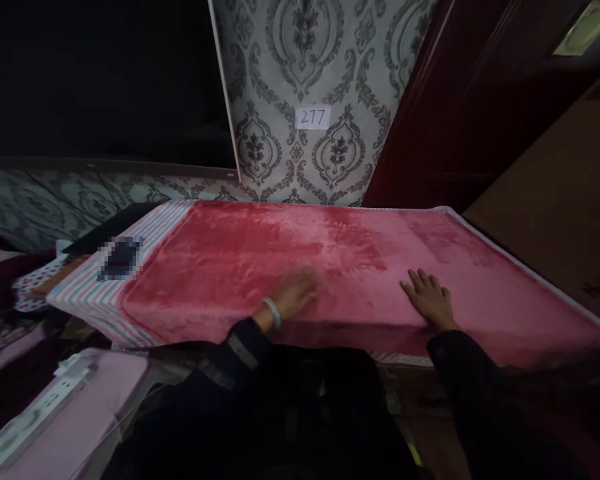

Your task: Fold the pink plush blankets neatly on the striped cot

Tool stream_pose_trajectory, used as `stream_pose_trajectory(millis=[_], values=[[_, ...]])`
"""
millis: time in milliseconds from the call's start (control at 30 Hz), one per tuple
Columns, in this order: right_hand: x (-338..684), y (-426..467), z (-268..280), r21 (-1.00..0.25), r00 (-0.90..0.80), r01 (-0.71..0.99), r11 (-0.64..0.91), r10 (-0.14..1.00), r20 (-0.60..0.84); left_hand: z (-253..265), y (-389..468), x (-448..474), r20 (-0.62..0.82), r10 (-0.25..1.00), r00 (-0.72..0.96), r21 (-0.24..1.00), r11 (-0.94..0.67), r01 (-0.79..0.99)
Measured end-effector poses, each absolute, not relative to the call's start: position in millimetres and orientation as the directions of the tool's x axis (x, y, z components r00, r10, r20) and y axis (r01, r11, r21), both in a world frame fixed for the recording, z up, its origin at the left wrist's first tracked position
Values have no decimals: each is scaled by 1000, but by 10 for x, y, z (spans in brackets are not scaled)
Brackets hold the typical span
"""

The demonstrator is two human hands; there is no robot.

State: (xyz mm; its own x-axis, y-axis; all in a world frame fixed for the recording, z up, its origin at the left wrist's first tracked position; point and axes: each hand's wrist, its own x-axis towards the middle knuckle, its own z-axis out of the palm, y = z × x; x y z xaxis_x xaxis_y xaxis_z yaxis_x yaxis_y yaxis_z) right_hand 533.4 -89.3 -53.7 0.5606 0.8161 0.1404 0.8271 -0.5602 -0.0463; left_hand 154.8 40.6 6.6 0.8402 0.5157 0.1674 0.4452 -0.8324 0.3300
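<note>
A red and pink plush blanket with a striped border covers a long surface and hangs over its front edge. My right hand lies palm down on the pink part, its fingers spread. My left hand, with a light bracelet on the wrist, is over the blanket's middle near the front edge. It is smeared by motion, so its fingers are unclear, and I cannot tell whether it touches the cloth. Darker and lighter patches mark the pile between and beyond both hands.
A pixelated dark item lies on the striped border at the left. Below it, a white power strip rests on a pink surface. Behind are a large black screen, patterned wallpaper with a "277" label, and a dark red door frame.
</note>
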Motion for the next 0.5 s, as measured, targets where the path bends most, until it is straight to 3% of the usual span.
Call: stream_pose_trajectory(millis=[100, 167, 367, 400, 500], values=[[5365, -890, -561, -50, 564, 825, -563, 814, 139, 134, 806, 1028, 111, 849, 516, 165, -528, 833], [5380, -892, -545, -60, 564, 825, -561, 815, 134, 87, 940, 750, 35, 930, 367, 92, -368, 925], [4938, -695, -302, -160, 651, 758, -632, 748, 126, -114, 933, 539, -17, 943, 332, 2, -332, 943], [4729, -609, -263, -173, 619, 784, -596, 768, 165, -119, 925, 552, -21, 942, 334, 7, -334, 943], [3939, -314, -214, -171, 313, 946, -276, 912, 264, -100, 917, 575, -9, 942, 337, 19, -336, 942]])
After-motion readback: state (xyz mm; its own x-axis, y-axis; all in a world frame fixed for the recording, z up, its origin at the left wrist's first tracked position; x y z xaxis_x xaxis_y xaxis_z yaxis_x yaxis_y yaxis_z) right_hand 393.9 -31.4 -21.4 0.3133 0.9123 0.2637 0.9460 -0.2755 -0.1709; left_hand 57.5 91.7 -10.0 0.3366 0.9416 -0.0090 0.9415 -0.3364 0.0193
